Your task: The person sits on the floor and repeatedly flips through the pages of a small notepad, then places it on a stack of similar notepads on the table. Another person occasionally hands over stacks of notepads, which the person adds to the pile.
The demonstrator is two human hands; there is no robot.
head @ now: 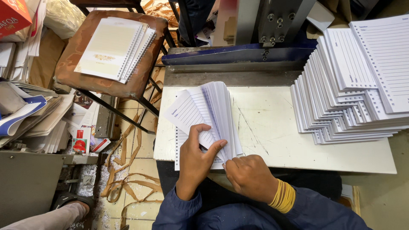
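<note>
A scratched cream-white work table stands before a grey metal punching machine. At its near edge, the left hand pinches a fanned sheaf of lined, hole-punched white pages, while the right hand grips the sheaf's lower corner. Staggered stacks of lined white sheets fill the table's right side. Spiral-bound notebooks rest on a worn brown stool above a floor littered with paper strips.

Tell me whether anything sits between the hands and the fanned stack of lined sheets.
Nothing visible does. The left hand already rests on the fanned stack of lined sheets, thumb across the top page, and the right hand pinches its lower edge on the white work table.
</note>
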